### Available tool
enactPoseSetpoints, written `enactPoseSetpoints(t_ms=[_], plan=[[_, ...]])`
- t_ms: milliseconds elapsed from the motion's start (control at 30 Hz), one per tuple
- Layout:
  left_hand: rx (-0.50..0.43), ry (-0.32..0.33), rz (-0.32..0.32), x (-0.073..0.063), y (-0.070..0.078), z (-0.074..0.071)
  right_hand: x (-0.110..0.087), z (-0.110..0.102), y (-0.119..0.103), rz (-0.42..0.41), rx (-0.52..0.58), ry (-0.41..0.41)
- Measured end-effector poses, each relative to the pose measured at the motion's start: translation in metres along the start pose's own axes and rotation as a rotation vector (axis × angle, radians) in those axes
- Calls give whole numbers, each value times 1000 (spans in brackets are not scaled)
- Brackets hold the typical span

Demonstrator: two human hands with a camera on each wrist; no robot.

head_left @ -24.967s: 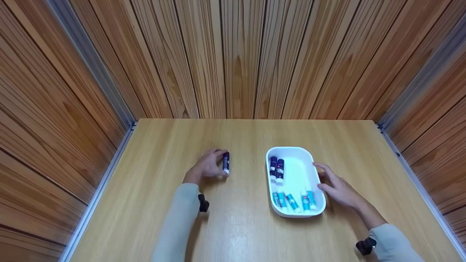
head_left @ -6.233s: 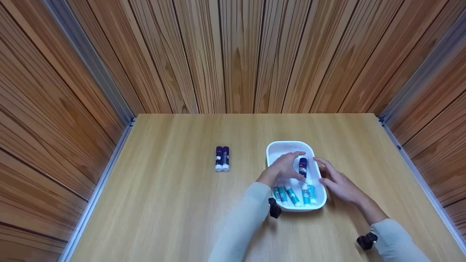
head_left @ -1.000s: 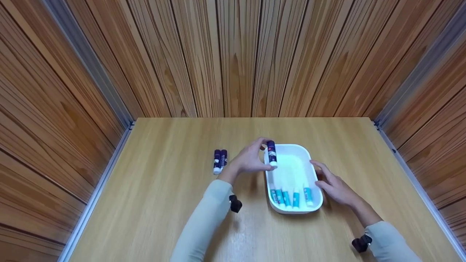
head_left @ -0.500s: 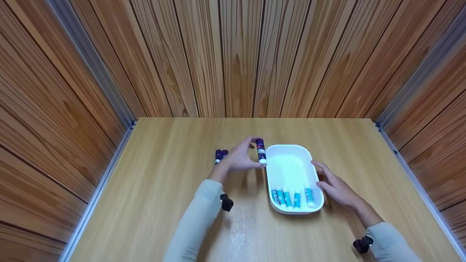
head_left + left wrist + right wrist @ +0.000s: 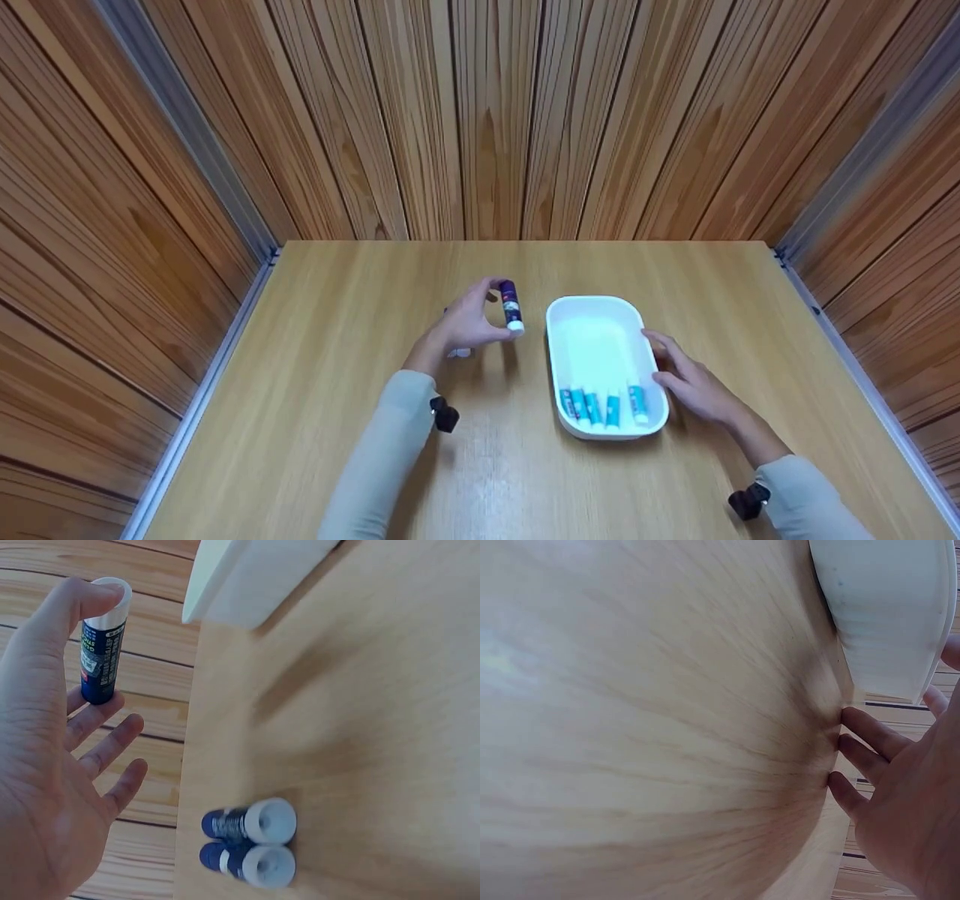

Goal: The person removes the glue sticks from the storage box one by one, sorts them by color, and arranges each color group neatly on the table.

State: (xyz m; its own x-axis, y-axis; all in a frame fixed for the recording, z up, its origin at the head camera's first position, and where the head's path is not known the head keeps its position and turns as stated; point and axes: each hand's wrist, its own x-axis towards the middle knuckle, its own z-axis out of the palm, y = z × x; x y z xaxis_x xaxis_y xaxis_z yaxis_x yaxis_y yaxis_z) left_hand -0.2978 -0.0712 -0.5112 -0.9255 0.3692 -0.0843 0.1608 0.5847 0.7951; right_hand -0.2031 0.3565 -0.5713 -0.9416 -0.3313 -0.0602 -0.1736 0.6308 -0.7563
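Note:
My left hand point(image 5: 466, 319) pinches a dark purple glue stick point(image 5: 511, 306) between thumb and fingertips, held above the table left of the white tray. In the left wrist view that glue stick point(image 5: 103, 652) has its white end under the thumb. Two like glue sticks point(image 5: 247, 844) lie side by side on the table below; in the head view my left hand mostly hides them. My right hand point(image 5: 694, 382) rests against the right side of the white tray point(image 5: 600, 300), fingers spread. In the right wrist view, some of its fingertips point(image 5: 847, 742) touch the table.
Several smaller teal glue sticks point(image 5: 592, 409) lie at the near end inside the tray. The wooden table point(image 5: 360, 300) is bounded by plank walls point(image 5: 495, 120) at the back and sides, with metal rails along the side edges.
My left hand has carried the purple glue stick out from over the tray, leftward to near the pair on the table. Earlier, purple sticks lay in the tray. My right hand stays put.

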Motion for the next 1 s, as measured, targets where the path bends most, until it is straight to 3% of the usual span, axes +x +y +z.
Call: enactPoseSetpoints(t_ms=[267,533,1000], plan=[[-33,16,-37,-12,-23,-16,-1,0,0,9,-2,-13],[-7,49,-93,-24,-43,-32,0,0,-1,7,-8,-12],[3,56,-181,-33,-81,-54,-1,0,-2,6,15,-5]])
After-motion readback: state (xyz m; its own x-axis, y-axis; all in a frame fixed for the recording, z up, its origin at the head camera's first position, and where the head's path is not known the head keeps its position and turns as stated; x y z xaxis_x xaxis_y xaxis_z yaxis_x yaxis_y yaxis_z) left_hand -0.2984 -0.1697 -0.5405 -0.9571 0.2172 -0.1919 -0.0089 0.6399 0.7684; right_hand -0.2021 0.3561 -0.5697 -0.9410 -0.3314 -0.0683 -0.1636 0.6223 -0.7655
